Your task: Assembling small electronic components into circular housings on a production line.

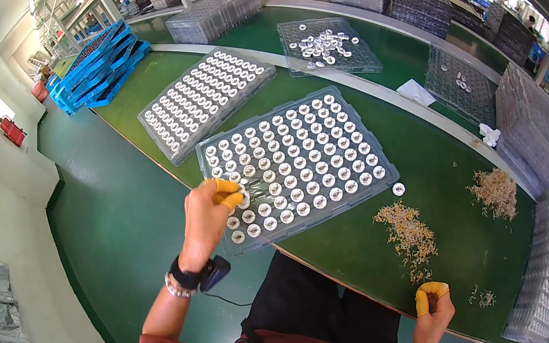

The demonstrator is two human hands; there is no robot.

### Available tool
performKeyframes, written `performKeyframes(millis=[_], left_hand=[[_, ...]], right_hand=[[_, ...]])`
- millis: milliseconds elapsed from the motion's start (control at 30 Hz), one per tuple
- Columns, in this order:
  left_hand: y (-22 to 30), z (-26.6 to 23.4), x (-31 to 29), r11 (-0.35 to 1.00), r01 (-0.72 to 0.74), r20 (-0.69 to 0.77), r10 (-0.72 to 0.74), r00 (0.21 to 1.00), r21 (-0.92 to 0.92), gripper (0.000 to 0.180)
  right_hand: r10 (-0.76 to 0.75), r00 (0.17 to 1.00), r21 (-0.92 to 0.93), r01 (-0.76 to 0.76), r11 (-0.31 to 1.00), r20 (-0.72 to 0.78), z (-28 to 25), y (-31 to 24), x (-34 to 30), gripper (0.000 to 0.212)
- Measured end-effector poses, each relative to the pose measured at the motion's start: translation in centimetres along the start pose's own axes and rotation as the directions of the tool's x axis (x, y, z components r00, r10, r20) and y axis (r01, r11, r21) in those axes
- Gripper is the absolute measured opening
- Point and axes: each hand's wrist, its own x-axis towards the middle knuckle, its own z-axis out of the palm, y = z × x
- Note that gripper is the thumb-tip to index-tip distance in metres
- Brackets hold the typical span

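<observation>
At the tray's [327,212] eight o'clock, your left hand [204,214] is pinching a disc [244,198], likely needing steadiness; your right hand [435,316] is curled, contents unclear.

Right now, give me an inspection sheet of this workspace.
Surface: green bench.
Things: front tray with rows of round white parts, some slots unfilled; loaded second tray behind, to its left.
Clutter: piles of small tan bits, loose white part, crumpled tissue.
Left hand: at a white part over the front tray.
Right hand: near the bench edge; contents unclear.
Cables: thin black cable below the wrist device.
Surroundings: stacked blue trays, red extinguisher.
</observation>
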Motion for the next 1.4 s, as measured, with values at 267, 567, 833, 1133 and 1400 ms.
performKeyframes(millis=[267, 567, 833, 1133, 1400], left_hand=[[-0.4, 1.8, 4.7, 0.953, -0.096, 0.172, 0.048, 0.984, 0.286, 0.015], [-0.2, 1.1, 4.0, 0.959, -0.111, 0.109, 0.085, 0.99, 0.26, 0.017], [0.5, 2.0, 0.8, 0.872, -0.324, 0.297, 0.22, 0.929, 0.368, 0.016], [0.5, 2.6, -0.3, 0.9, -0.337, 0.276, 0.262, 0.925, 0.275, 0.014], [2.8, 3.2, -4.5, 0.969, -0.007, 0.239, 0.068, 0.969, -0.245, 0.017]], right_hand=[[0.017, 1.0, 0.035, -0.017, 0.999, -0.024, 0.8, 0.1, -0.1, 0.009], [-0.032, 0.996, 0.034, 0.034, 0.999, -0.084, 1.0, 0.4, -0.5, 0.008], [-0.052, 0.995, 0.048, 0.056, 0.997, -0.087, 0.9, 0.7, -0.4, 0.013], [-0.133, 0.983, 0.007, 0.135, 0.991, -0.127, 0.9, -0.2, -0.8, 0.015], [-0.029, 1.0, 0.411, 0.024, 0.911, 0.005, 1.0, -0.7, -0.9, 0.014]])
